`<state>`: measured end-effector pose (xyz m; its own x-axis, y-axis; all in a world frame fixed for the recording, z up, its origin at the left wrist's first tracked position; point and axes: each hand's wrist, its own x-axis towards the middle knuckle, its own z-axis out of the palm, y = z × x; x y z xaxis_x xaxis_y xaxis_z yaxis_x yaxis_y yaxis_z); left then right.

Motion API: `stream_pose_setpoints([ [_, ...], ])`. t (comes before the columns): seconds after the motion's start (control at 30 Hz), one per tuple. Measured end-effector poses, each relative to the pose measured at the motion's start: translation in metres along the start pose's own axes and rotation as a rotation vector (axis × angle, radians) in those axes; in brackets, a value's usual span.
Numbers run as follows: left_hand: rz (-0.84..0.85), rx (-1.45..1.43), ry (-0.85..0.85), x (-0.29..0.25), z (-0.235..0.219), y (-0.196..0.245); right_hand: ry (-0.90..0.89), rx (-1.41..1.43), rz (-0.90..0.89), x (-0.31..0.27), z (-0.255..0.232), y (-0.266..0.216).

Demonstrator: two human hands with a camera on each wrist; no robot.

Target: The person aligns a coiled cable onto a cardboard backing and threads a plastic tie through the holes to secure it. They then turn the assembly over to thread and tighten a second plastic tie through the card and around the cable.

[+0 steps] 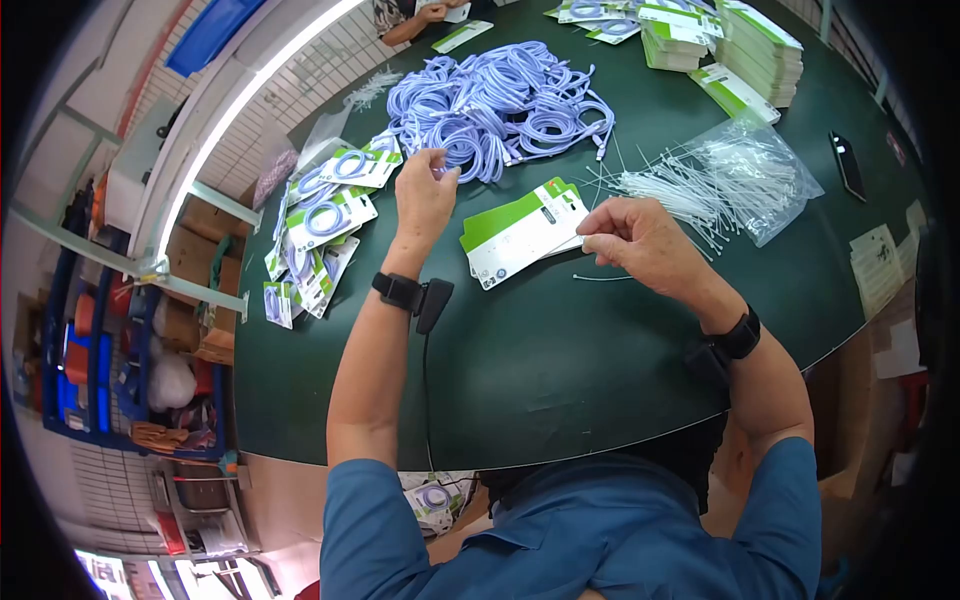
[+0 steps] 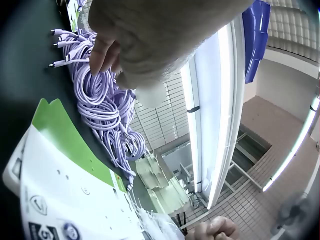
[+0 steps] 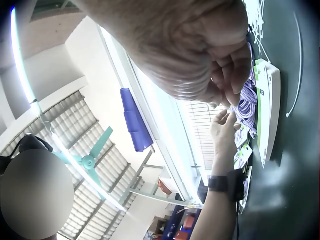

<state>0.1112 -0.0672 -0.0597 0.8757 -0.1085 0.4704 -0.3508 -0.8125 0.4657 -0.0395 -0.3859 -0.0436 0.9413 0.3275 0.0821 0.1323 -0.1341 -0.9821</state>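
Observation:
My left hand [image 1: 425, 200] is at the near edge of a heap of lilac USB cables [image 1: 500, 95], its fingers loosely bent. In the left wrist view its fingertips overlap a coiled cable [image 2: 95, 92], with a gap between fingers and thumb. My right hand [image 1: 645, 245] pinches a thin white cable tie [image 1: 581, 239] between thumb and forefinger; most of the tie is hidden or too fine to follow. Just left of that hand lie several green-and-white packaging cards [image 1: 515, 238], overlapping and flat on the table. One loose cable tie [image 1: 605, 278] lies below the right fingers.
Carded cables [image 1: 330, 215] pile up at the left table edge. White cable ties [image 1: 690, 195] spill from a clear bag [image 1: 780, 190] on the right. Stacked cards [image 1: 765, 55] stand at the back right, near a phone [image 1: 847, 165]. Another person's hands [image 1: 430, 15] appear across the table.

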Motion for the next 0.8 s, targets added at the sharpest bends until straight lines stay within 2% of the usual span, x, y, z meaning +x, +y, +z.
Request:
stream_pose_setpoints([
  [0.03, 0.131, 0.152, 0.086, 0.006, 0.007, 0.001, 0.013, 0.001, -0.002, 0.000, 0.000, 0.001],
  [0.07, 0.144, 0.149, 0.084, 0.011, 0.012, 0.001, 0.007, 0.012, -0.012, 0.000, 0.001, 0.003],
  [0.17, 0.163, 0.491, 0.162, 0.029, 0.024, 0.001, 0.011, 0.029, -0.040, 0.000, 0.001, 0.006],
  [0.33, 0.099, 0.595, 0.035, 0.042, 0.029, -0.008, 0.015, -0.042, -0.085, -0.001, -0.001, 0.002],
  [0.43, 0.233, 0.652, 0.233, 0.042, 0.021, -0.010, 0.005, -0.063, -0.099, -0.002, 0.001, 0.004],
  [0.47, 0.228, 0.656, 0.231, 0.041, 0.016, -0.012, 0.006, -0.048, -0.093, -0.002, 0.002, 0.005],
  [0.57, -0.173, 0.273, 0.236, 0.043, -0.005, -0.007, -0.004, -0.020, -0.080, -0.002, 0.004, 0.005],
  [0.6, -0.179, 0.274, 0.239, 0.041, -0.012, -0.005, -0.007, -0.004, -0.076, -0.002, 0.005, 0.005],
  [0.7, -0.125, -0.634, 0.345, 0.022, -0.034, 0.001, -0.018, 0.024, -0.061, -0.005, 0.008, 0.001],
  [0.73, -0.133, -0.639, 0.346, 0.010, -0.042, 0.017, -0.044, 0.047, -0.072, -0.007, 0.011, -0.003],
  [0.8, -0.058, -0.906, 0.269, -0.029, -0.055, 0.065, -0.094, 0.085, -0.082, -0.012, 0.018, -0.012],
])
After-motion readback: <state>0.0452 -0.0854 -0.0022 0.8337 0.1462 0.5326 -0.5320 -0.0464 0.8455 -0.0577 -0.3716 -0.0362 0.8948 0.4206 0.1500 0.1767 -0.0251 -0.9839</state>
